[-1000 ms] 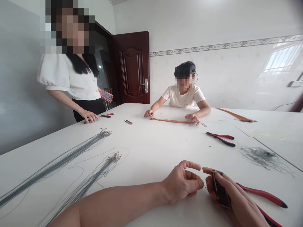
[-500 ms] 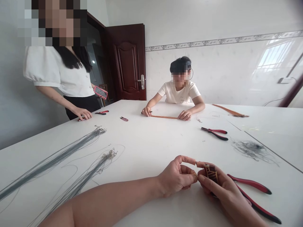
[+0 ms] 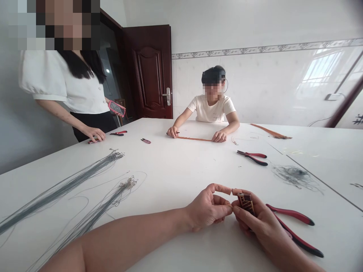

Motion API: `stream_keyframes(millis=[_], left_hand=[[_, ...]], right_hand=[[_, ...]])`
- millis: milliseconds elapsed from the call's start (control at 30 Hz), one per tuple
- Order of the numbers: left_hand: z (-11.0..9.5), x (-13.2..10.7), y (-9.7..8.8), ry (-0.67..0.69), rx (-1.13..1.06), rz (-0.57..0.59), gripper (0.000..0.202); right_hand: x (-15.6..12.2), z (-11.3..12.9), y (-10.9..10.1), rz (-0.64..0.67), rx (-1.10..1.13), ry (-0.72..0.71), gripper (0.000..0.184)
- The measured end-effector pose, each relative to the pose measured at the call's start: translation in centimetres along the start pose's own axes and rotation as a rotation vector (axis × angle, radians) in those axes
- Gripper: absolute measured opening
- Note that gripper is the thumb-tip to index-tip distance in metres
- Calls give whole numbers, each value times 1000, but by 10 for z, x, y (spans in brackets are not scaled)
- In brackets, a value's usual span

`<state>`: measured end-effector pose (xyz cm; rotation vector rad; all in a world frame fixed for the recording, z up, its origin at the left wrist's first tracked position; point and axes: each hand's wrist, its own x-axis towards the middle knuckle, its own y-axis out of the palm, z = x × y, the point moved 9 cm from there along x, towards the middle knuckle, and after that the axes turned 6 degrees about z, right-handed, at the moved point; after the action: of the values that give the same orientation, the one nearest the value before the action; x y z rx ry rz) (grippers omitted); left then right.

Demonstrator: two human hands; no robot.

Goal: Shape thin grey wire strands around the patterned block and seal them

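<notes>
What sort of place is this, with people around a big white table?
Probably a small handwork room, though I can't be certain: the white table bears bundles of thin grey strands and red-and-black pliers, and a seated person handles orange strands.

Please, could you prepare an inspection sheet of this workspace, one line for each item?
Surface: white table, dark seam at right.
Job's things: dark gold-patterned object in right hand.
Clutter: two grey strand bundles, grey tangle, pliers, small snips.
Hands: left hand pinched, contents too small to tell; right hand gripping.
Cables: thin cable by far wall.
Surroundings: seated person, standing person, open door.
</notes>
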<state>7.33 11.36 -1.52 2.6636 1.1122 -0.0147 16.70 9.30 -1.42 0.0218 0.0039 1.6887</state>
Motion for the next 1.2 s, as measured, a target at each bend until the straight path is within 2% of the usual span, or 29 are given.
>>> stream_keyframes(millis=[200,367,600,733,800,967,1200], left_hand=[[0,-1,-2,1,-6,-2,41],[-1,-2,-3,-16,-59,-23,41],[1,-1,-6,-23,-78,-55,41],[4,0,-8,-34,-91,-58,44],[2,0,-7,-24,-99,-60,45],[-5,0,-4,-1,-140,-33,45],[-7,2,-4,-10,-165,2,41]], right_hand=[[-1,-2,-1,-1,12,26,43],[-2,-12,-2,10,16,114,45],[0,-15,-6,-5,-68,108,48],[3,0,-17,-137,-25,68,44],[2,9,-20,-155,5,37,40],[-4,0,-6,-28,-46,183,46],[-10,-6,4,27,-66,246,54]])
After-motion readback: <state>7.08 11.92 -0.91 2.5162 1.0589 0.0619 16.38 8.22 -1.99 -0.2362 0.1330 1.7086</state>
